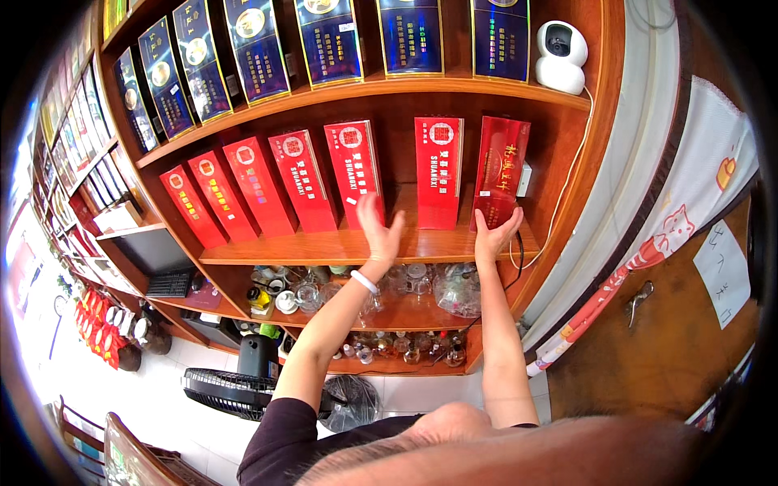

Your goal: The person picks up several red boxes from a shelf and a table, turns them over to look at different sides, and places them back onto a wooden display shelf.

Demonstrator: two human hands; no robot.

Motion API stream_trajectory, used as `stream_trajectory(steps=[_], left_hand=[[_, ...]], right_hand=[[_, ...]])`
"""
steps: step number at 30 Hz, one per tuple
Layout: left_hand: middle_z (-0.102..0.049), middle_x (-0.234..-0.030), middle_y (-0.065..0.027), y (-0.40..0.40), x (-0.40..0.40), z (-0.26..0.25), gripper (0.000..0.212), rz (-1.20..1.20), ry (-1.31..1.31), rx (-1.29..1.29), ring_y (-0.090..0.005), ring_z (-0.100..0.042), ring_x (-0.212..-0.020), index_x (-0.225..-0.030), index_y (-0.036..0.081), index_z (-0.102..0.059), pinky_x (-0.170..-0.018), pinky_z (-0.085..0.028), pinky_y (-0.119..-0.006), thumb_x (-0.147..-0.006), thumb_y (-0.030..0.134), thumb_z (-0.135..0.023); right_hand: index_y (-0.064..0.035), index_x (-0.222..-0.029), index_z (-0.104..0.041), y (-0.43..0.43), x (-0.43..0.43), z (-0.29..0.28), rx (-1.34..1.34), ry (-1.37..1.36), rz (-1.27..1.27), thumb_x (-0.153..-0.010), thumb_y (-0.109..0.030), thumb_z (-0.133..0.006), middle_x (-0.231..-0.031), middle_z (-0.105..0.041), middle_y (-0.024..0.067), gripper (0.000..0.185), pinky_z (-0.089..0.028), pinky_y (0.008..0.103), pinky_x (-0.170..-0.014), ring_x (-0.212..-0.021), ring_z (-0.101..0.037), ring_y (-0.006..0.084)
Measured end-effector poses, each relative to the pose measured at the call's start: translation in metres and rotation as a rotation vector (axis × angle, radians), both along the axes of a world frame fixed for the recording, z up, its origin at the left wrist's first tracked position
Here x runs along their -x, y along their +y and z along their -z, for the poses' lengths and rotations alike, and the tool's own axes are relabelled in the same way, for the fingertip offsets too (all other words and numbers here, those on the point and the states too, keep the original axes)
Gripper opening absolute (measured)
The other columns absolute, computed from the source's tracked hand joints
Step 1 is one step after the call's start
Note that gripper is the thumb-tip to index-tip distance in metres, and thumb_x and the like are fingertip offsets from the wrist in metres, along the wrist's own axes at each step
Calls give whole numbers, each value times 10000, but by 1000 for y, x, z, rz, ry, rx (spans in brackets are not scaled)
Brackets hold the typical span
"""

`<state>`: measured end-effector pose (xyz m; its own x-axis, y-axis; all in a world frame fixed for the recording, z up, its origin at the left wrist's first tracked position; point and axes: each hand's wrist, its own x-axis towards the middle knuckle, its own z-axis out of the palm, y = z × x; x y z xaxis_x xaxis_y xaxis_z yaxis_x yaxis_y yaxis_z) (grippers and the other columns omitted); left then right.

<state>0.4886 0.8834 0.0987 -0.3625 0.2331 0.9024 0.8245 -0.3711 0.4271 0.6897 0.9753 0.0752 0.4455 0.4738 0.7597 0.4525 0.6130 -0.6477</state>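
Note:
My left hand (380, 238), a white bangle (363, 281) on its wrist, is raised with fingers apart. It appears in front of the lower right corner of a red Shuangxi cigarette carton (352, 158), beside a gap in the row. Past that gap another red Shuangxi carton (439, 173) stands upright. My right hand (493, 238) is at the base of the rightmost red carton (501, 158), thumb at the left and fingers near the right edge. That carton leans slightly. Whether I grip it or only touch it is not plain.
Several more red cartons (260, 185) line the wooden shelf (292, 248) to the left. Dark blue cartons (331, 45) and a white camera (561, 58) stand above. A white cable (562, 200) runs down the right side. Glassware (310, 296) sits below; a black fan (228, 392) stands lower left.

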Motion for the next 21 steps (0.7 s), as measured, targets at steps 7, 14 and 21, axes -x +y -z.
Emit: stream_trajectory(steps=[7, 14, 21], left_hand=[[-357, -1235, -275, 12, 47, 3, 1045, -413, -230, 277, -396, -360, -1137, -1290, -56, -199, -955, -315, -442, -534, 335, -805], [-452, -1104, -231, 20, 32, 2, 1006, -390, -362, 476, -400, -441, -1015, -1249, -29, -217, -870, -386, -460, -509, 326, -799], [-446, -1120, -216, 20, 23, 11, 998, -348, -318, 412, -400, -440, -1013, -1253, -12, -228, -849, -394, -467, -516, 345, -799]], right_hand=[[12, -1266, -278, -4, 4, 0, -59, 32, -62, -678, -281, -735, -1308, -297, 214, 800, -269, 457, -982, -1199, -311, 375], [4, -1264, -284, 0, 3, 4, -70, 18, -44, -679, -263, -737, -1309, -297, 212, 787, -269, 458, -983, -1202, -311, 371], [-18, -1253, -308, -1, 3, 3, -105, 30, -59, -683, -243, -733, -1299, -312, 203, 746, -267, 458, -982, -1190, -328, 364]])
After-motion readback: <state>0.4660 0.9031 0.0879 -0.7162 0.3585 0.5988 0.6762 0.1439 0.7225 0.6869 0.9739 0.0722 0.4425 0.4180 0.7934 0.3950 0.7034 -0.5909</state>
